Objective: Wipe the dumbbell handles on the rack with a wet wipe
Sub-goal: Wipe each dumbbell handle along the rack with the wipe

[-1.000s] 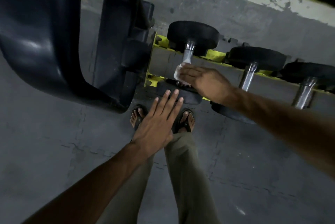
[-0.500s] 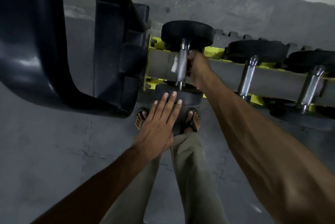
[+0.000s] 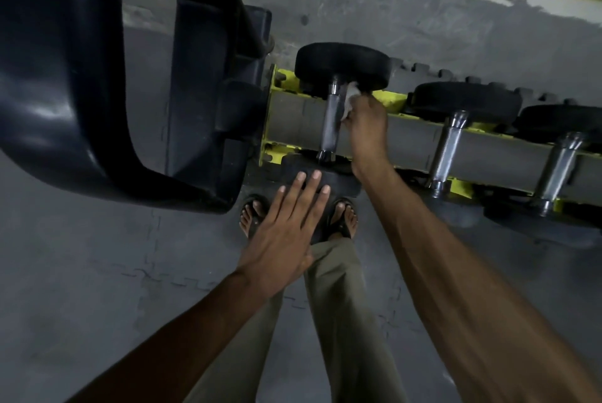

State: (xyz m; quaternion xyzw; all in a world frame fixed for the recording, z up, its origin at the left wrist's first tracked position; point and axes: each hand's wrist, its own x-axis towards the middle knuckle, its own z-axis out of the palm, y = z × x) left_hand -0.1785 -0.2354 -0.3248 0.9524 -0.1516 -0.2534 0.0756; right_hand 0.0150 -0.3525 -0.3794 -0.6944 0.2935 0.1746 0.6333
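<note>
A right hand clutches a white wipe against the top of the leftmost dumbbell handle on a yellow rack. The left hand, fingers straight, rests on that dumbbell's near weight.

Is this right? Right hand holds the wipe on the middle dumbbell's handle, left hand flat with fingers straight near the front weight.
Not quite. In the head view the right hand holds the wet wipe against the handle of the leftmost dumbbell, not the middle dumbbell's handle, which is untouched. The rest stands: the left hand is flat, fingers straight, by the front weight.
</note>
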